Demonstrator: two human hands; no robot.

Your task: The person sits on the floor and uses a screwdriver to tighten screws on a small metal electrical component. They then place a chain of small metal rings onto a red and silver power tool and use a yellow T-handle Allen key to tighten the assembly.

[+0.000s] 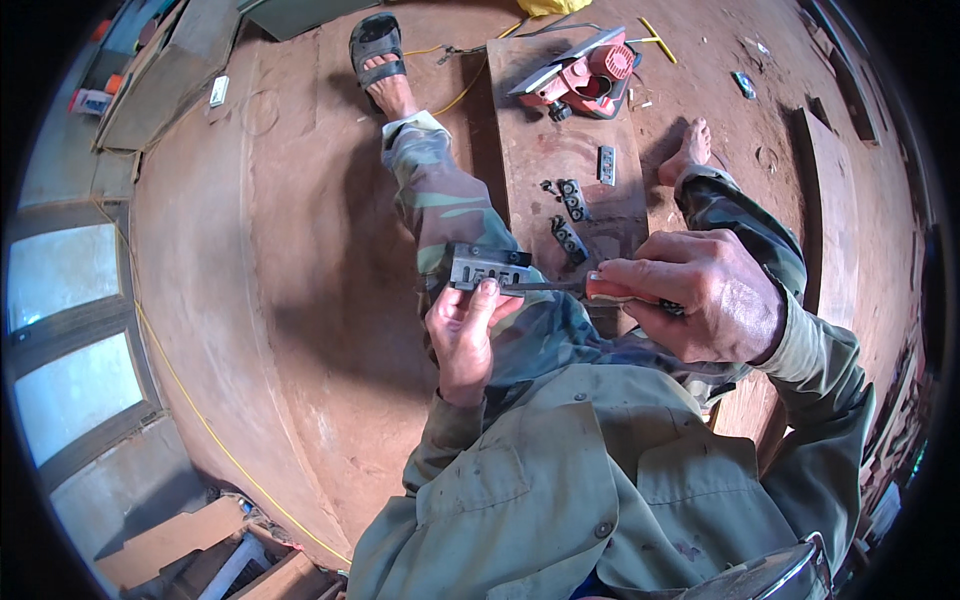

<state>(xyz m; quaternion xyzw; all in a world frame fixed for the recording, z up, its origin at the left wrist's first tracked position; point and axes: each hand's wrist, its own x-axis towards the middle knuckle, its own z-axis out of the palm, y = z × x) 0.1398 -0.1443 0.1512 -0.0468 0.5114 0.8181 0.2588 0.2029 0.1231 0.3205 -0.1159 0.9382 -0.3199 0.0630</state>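
My left hand (pixel 463 345) grips a slotted metal plate (pixel 490 268) between thumb and fingers, above my left thigh. In my right hand (pixel 715 295) is a screwdriver (pixel 606 287) with a red handle, its shaft pointing left. The shaft reaches the plate's lower right edge beside my left fingertips; whether the tip touches the plate I cannot tell. On the wooden board (pixel 535 165) between my legs lie a small flat metal piece (pixel 607 165) and two dark metal parts with round fittings, one upper (pixel 573 200) and one lower (pixel 569 240).
A red electric planer (pixel 595 80) rests on its side at the board's far end. Beyond it lies a yellow T-shaped tool (pixel 658 42). A yellow cord (pixel 185 375) runs along the left. Wooden planks (pixel 835 215) lie at right, and a panelled frame (pixel 75 320) is at left.
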